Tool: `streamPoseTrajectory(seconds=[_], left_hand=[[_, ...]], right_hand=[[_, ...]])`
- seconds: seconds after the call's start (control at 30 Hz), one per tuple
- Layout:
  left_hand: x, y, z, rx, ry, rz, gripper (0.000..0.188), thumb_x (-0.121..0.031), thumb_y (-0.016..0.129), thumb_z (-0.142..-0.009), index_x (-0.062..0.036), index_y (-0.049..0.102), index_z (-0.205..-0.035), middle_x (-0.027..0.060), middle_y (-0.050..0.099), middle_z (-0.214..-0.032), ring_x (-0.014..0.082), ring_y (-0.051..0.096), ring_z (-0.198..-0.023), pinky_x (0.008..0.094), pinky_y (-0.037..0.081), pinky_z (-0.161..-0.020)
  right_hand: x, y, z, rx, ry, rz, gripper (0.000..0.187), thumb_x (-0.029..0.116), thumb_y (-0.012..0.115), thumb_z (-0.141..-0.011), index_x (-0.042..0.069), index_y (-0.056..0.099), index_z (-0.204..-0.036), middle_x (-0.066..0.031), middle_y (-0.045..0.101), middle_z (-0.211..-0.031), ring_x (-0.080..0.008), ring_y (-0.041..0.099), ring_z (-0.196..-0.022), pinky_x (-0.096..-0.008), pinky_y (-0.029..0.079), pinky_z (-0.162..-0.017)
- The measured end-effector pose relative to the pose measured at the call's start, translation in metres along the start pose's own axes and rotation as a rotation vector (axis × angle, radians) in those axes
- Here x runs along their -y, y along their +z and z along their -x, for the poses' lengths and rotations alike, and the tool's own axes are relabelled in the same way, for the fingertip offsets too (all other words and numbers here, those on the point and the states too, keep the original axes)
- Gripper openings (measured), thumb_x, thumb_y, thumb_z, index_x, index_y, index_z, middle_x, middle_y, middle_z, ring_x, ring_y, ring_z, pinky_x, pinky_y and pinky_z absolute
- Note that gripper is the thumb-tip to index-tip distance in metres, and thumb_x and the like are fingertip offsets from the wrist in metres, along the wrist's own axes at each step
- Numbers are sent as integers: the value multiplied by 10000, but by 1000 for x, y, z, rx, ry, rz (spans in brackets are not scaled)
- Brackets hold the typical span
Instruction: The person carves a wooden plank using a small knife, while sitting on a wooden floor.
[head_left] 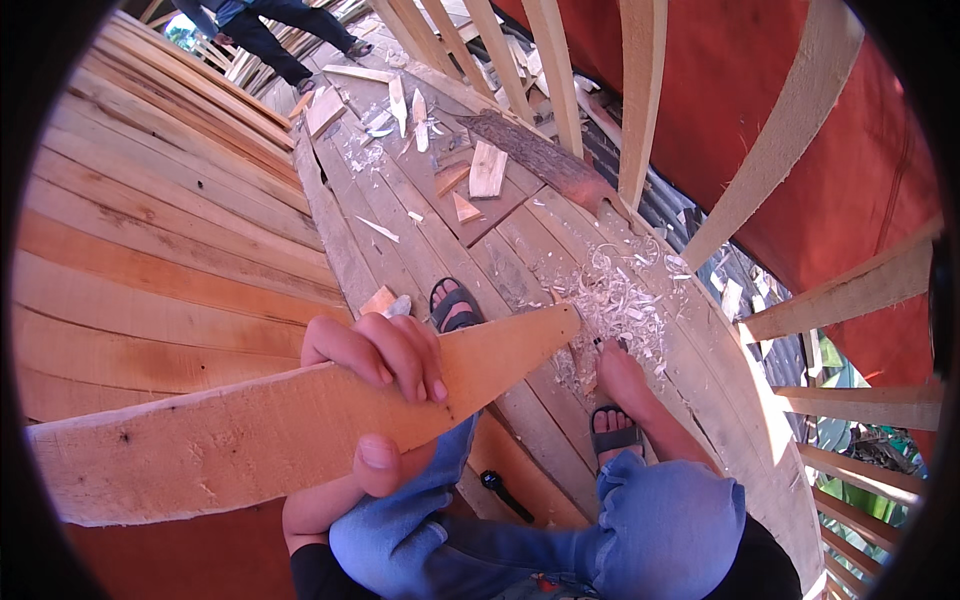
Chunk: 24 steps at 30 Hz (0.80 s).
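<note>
My left hand (375,370) is wrapped round a long, pale-orange wooden board (230,435), fingers over its upper edge and thumb against its lower edge. The board reaches from the far left to a tapered tip ahead of my knees, tilted up toward the right. Beyond that tip, my right hand (620,372) is closed on something; only a small dark end shows, and its kind I cannot make out. A heap of curly wood shavings (628,310) lies on the plank floor just ahead of the right hand.
Planks (150,250) line the left side; upright wooden ribs (642,100) stand along the right. A bark-covered log (540,155), a wood block (488,168) and offcuts lie ahead. A person (290,30) stands at the far left. A black strap-like object (505,495) lies between my legs.
</note>
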<state>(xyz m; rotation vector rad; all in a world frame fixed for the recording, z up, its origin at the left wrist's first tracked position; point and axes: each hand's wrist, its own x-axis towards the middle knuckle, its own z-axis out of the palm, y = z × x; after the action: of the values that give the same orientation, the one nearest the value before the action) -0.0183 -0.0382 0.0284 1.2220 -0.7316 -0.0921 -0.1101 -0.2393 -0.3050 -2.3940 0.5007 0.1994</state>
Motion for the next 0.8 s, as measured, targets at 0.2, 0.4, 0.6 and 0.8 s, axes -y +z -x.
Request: streamPoseTrajectory(seconds=[0.2,0.4,0.6,0.8], left_hand=[[-1,-3,3,31,0,15,489,-407,726,-740,-123,356,-888,27,434,-710,159,467,-666,337,388,-754],[3,-1,3,11,-24,30,489,-397,735,-732,-123,359,-884,27,431,-717,161,466,-686,341,387,-765],[-1,-1,3,-14,-30,34,506,-406,752,-720,-126,364,-885,26,438,-718,160,464,-690,347,382,-769],[-1,2,0,-45,62,-140,481,-492,646,-774,-119,353,-856,14,435,-653,132,453,-547,286,371,-604]], right_hand=[[39,-31,7,-36,55,-79,185,151,426,-934,-33,436,-957,-298,620,-847,-468,623,-754,-535,506,-659],[-25,15,-13,-8,34,-28,238,180,482,-916,-39,440,-996,-318,618,-808,-489,614,-772,-559,492,-679],[7,0,7,-41,105,-109,265,203,510,-914,-29,452,-1027,-314,616,-804,-495,608,-779,-563,487,-688],[28,-23,6,-108,18,-272,295,255,475,-945,-11,440,-1066,-302,615,-856,-495,603,-793,-567,480,-686]])
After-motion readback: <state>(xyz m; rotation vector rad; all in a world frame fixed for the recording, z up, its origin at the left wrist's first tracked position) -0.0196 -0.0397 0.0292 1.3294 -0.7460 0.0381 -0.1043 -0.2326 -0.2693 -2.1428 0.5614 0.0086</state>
